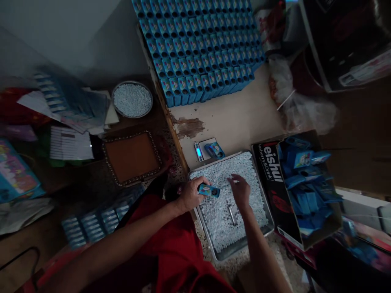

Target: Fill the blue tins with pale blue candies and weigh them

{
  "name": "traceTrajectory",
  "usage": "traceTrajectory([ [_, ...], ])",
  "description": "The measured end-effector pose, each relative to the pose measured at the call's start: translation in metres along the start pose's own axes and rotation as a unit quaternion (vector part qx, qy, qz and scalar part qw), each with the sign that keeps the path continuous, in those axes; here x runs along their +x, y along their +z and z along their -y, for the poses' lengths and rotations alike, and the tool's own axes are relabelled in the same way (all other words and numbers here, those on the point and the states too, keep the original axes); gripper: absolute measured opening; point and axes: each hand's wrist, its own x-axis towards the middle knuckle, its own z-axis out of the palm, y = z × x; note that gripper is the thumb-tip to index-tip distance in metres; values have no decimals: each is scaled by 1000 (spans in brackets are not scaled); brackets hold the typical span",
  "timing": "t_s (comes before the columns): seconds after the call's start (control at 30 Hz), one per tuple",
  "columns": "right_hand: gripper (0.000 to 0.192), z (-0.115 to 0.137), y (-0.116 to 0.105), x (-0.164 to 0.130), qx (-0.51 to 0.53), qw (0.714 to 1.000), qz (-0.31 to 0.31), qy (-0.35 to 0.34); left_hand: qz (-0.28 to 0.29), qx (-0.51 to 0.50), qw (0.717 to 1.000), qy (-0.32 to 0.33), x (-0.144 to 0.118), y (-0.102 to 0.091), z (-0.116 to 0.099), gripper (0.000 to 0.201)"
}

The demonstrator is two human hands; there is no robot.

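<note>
small blue plastic dispenser box [209,190]: gripped sideways by the left hand [190,194] over the tray's left edge.
shallow metal tray of pale blue tablets [269,215]: near edge of the cream board, both hands above it.
right hand [240,191]: fingers loosely curled, tips pinched over the tablets; whether it holds one, cannot tell.
open cardboard carton of blue boxes [305,191]: just beside the tray's right edge.

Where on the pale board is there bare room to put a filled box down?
The pale board is bare between the rows of blue boxes and the tray of white tablets, right of the brown stain. The small scale crowds the tray's top-left corner; the plastic bag borders the right.
</note>
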Motion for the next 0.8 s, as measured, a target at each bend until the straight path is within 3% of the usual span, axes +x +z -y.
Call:
traceTrajectory([
  [0.13,42,-12,40,-18,-79,995,39,-51,6,7,1000,-15,-3,-2,2,35],
  [0.23,30,-8,49,-17,-66,996,47,-41,2,16,1000,-21,-1,0,3,35],
  [0.43,22,-22,34,-14,-2,999,49,6,11,42,999,-8,1,9,-4,34],
  [0.57,29,-29,27,-16,54,996,37,63,7,51,999,-13,2,11,-7,36],
  [0.8,36,-10,6,-2,107,989,23,98,6,46,999,-5,5,10,-2,35],
])
